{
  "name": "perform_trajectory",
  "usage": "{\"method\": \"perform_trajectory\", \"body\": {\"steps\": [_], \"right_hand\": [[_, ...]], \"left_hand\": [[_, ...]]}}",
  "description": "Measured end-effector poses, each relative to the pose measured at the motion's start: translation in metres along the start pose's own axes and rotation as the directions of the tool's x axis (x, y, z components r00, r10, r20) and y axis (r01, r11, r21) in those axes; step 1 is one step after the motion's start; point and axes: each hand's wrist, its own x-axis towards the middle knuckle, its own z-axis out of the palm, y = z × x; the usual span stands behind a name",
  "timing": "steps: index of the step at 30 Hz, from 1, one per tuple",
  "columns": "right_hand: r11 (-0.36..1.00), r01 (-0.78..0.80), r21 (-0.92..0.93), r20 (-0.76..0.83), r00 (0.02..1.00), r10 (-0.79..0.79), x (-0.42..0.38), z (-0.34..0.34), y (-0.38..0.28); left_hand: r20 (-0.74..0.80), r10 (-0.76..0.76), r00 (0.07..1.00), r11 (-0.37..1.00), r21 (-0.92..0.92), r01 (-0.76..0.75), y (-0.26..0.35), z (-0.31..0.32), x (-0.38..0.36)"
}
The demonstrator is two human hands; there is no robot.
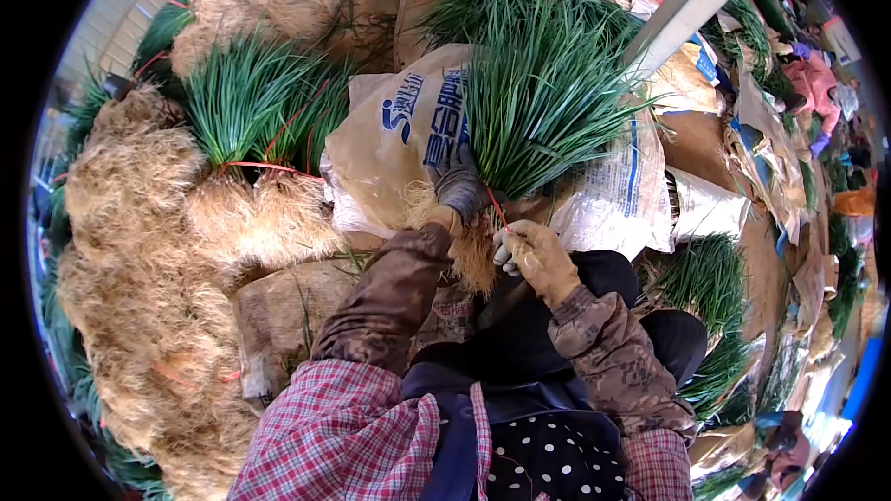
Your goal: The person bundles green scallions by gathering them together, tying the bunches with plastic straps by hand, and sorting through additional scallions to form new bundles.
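A bunch of green onion seedlings [548,97] fans out in front of me, leaves pointing away and tan roots [475,260] towards my lap. My left hand [459,187], in a grey glove, is closed around the left side of its base. A red tie [497,207] runs from the base down to my right hand [534,258]. That hand, in a yellowish glove with grey fingertips, pinches the end of the tie to the right of the roots. Beneath the bunch lies a printed plastic sack [385,167].
Tied bunches with red bands [264,167] lie to the left, beside a large heap of roots [139,250]. A grey metal post [701,5] slants at upper right. More seedlings [701,288] lie by my right knee. Another person in pink [814,88] is at far right.
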Motion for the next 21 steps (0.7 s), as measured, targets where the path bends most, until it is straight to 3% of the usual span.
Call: {"method": "perform_trajectory", "body": {"steps": [2,4,5,6,7,9,10,11,14,15,16,17,18,20,21], "right_hand": [[0.997,-0.019,-0.08,0.016,1.0,0.02,0.0,-0.008,-0.009],[0.994,-0.042,-0.1,0.013,0.999,0.043,-0.002,-0.015,-0.015],[0.954,0.072,-0.292,0.003,0.997,-0.074,0.004,-0.028,0.001],[0.883,0.089,-0.461,-0.049,0.991,-0.125,0.006,-0.037,-0.002],[0.784,-0.046,-0.619,-0.108,0.994,-0.028,0.001,-0.035,-0.033],[0.461,-0.11,-0.88,-0.143,0.989,-0.038,0.001,-0.041,-0.06],[0.251,-0.05,-0.967,-0.083,0.989,-0.124,0.006,-0.055,-0.052],[0.087,-0.05,-0.995,-0.069,0.969,-0.236,0.022,-0.072,-0.026],[-0.032,-0.007,-0.999,-0.013,0.983,0.183,0.035,-0.064,-0.053],[-0.019,0.116,-0.993,0.112,0.984,0.142,0.038,-0.067,-0.047],[0.085,0.123,-0.989,0.129,0.989,0.077,0.038,-0.065,-0.05],[0.235,0.255,-0.938,0.259,0.966,-0.014,0.046,-0.072,-0.045],[0.353,0.243,-0.903,0.234,0.97,-0.066,0.039,-0.063,-0.067],[0.544,0.459,-0.702,0.329,0.887,-0.324,0.067,-0.064,-0.055],[0.442,0.595,-0.672,0.428,0.798,-0.423,0.087,-0.065,-0.049]], "left_hand": [[-0.293,0.114,0.949,0.993,0.074,-0.097,-0.009,0.02,-0.01],[-0.354,0.156,0.922,0.988,0.046,-0.15,-0.007,0.003,-0.045],[-0.366,0.178,0.913,0.983,0.033,-0.179,-0.012,-0.007,-0.062],[-0.381,0.201,0.903,0.978,0.022,-0.208,-0.017,-0.014,-0.074],[-0.389,0.186,0.902,0.982,0.059,-0.178,-0.021,-0.017,-0.082],[-0.381,0.217,0.899,0.976,0.106,-0.19,-0.031,-0.016,-0.082],[-0.378,0.232,0.896,0.972,0.128,-0.198,-0.035,-0.014,-0.081],[-0.452,0.31,0.836,0.951,0.149,-0.272,-0.032,-0.005,-0.075],[-0.307,0.326,0.894,0.943,0.165,-0.288,0.01,-0.001,-0.066],[-0.339,0.337,0.878,0.921,0.314,-0.232,0.011,0.028,-0.038],[-0.219,0.182,0.959,0.977,0.151,-0.151,0.013,0.039,-0.018],[-0.054,0.059,0.997,0.998,0.003,-0.059,0.014,0.039,-0.004],[0.024,0.028,0.999,1.0,-0.002,-0.028,0.013,0.036,0.0],[0.136,-0.016,0.991,0.999,0.048,0.01,0.012,0.026,-0.004],[0.158,-0.022,0.987,0.998,0.069,0.011,0.012,0.023,-0.005]]}}
